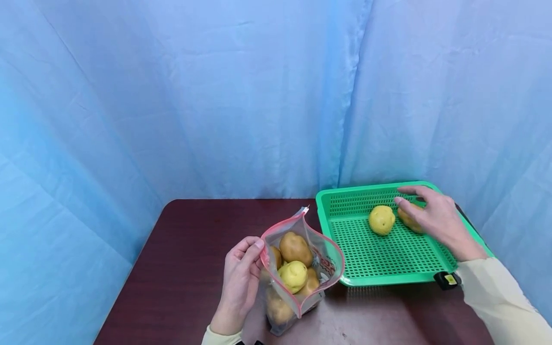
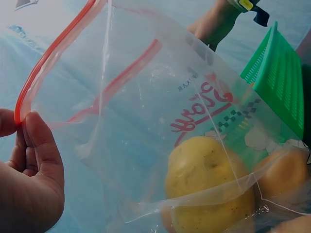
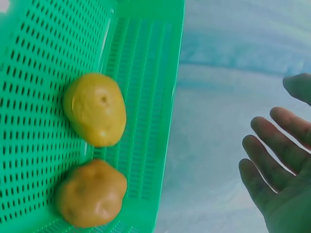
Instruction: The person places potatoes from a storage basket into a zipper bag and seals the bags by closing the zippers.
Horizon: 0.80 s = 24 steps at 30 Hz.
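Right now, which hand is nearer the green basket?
Right. The right hand is over the green basket; the left hand pinches the bag, left of the basket.

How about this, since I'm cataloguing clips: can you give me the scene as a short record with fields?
Left hand: pinches the rim of the plastic bag
Right hand: over the green basket, holding nothing
Bag: open, holds several brown potatoes and a yellow one; full count unclear
Basket: one yellow potato, one brown potato
Surface: dark reddish-brown table
Backdrop: blue curtain
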### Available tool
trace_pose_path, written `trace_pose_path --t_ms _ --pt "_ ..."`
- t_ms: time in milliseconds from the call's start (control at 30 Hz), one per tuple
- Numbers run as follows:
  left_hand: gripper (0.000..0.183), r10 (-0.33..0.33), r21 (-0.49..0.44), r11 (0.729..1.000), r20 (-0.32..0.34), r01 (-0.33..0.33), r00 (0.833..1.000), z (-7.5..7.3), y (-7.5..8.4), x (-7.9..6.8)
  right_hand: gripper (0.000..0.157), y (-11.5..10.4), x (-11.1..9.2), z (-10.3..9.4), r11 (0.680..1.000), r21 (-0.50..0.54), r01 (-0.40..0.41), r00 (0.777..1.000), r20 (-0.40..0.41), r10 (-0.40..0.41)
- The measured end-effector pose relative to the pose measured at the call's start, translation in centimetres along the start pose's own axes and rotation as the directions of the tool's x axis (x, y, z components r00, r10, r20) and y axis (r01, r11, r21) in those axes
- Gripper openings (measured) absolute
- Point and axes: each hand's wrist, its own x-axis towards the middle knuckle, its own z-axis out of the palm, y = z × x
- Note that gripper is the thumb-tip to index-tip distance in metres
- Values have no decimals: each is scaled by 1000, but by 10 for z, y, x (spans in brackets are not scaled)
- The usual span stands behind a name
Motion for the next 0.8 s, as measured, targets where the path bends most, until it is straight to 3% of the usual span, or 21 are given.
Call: trace_pose_path --t_ms 533,800 --pt "14 7 2 1000 -9 -7 1000 0 0 -2 60 56 24 -6 995 -14 -97 981 166 98" --pt "14 12 -6 1000 -14 -12 1000 -1 0 -3 63 77 29 -5 995 -16 -102 969 223 103"
